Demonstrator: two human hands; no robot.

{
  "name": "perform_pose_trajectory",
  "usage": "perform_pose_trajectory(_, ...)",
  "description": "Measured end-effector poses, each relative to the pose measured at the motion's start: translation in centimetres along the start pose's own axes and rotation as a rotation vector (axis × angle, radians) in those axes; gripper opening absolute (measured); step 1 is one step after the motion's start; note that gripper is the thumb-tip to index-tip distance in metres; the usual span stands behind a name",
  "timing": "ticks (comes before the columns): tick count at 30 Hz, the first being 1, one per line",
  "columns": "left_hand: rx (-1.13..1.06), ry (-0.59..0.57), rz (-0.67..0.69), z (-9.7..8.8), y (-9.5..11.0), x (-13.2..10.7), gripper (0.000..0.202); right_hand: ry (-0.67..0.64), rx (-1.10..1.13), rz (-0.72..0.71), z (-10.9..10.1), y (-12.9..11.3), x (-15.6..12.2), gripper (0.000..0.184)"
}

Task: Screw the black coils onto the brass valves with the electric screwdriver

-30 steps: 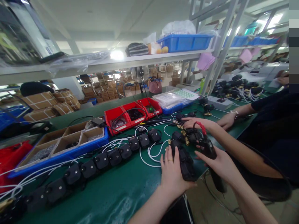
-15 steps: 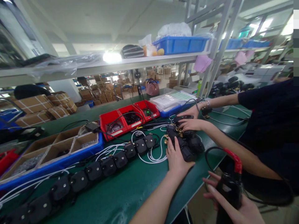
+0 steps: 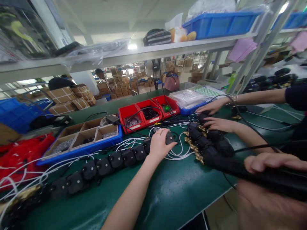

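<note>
Fingers of the left hand [image 3: 157, 145] spread half-open about the end black box [image 3: 170, 138], the right hand [image 3: 266, 201] clasps a black tool [image 3: 230, 166], the row [image 3: 116, 159] lined up, what remains unclear.

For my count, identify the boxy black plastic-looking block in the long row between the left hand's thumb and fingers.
The rightmost boxy black plastic-looking block; the row's other blocks lie further left.
</note>
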State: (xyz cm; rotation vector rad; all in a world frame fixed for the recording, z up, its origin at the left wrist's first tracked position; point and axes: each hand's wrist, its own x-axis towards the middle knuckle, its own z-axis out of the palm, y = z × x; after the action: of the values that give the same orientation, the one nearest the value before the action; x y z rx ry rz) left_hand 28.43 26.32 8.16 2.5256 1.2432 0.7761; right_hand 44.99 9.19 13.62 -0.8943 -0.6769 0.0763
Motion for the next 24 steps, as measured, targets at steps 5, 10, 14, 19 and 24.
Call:
perform_pose_trajectory(5, 0.166, -0.175, 0.034, 0.0, -2.5, 1.8, 0.079, -0.035, 0.265, 0.049, 7.1, 2.8, -0.2, 0.050)
perform_pose_trajectory(10, 0.258, -0.236, 0.075, 0.4, -2.0, 2.1, 0.065, -0.031, 0.279, -0.123, 9.4, 5.6, 0.2, 0.043)
perform_pose_trajectory(14, 0.291, -0.255, 0.099, -0.1, -2.4, 1.8, 0.068, -0.146, 0.281, -0.221, 10.3, 6.7, -0.4, 0.042)
perform_pose_trajectory(19, 0.311, -0.243, 0.114, 0.0, -2.7, 1.6, 0.063, -0.244, 0.268, -0.330, 10.9, 8.4, -1.6, 0.030)
perform_pose_trajectory(24, 0.312, -0.233, 0.123, 0.2, -2.3, 1.6, 0.055, -0.285, 0.257, -0.403, 10.7, 9.2, -1.3, 0.033)
